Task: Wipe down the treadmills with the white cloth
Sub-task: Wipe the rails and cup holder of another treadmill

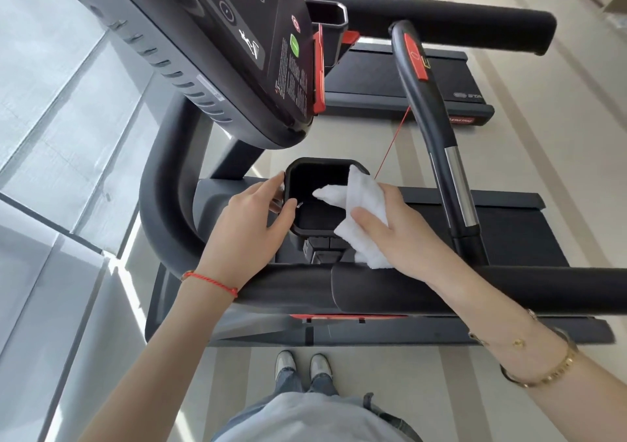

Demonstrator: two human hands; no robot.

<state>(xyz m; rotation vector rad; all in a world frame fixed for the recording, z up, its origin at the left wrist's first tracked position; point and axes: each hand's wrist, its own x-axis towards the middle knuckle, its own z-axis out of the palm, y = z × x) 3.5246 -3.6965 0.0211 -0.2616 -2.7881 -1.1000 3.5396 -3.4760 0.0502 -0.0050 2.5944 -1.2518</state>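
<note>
Standing beside a black treadmill point(237, 292), a person steadies its square black plastic cup holder point(315, 217) with the left hand point(252, 224), thumb and fingers gripping the rim, while the right hand point(397, 231) pinches a crumpled white cloth point(361, 210) between thumb and fingers, one corner dipping into the holder. How deep the cloth reaches is hard to tell. Pushed carelessly, its loose tail could snag the thin red safety cord point(393, 143) hanging just beside it.
</note>
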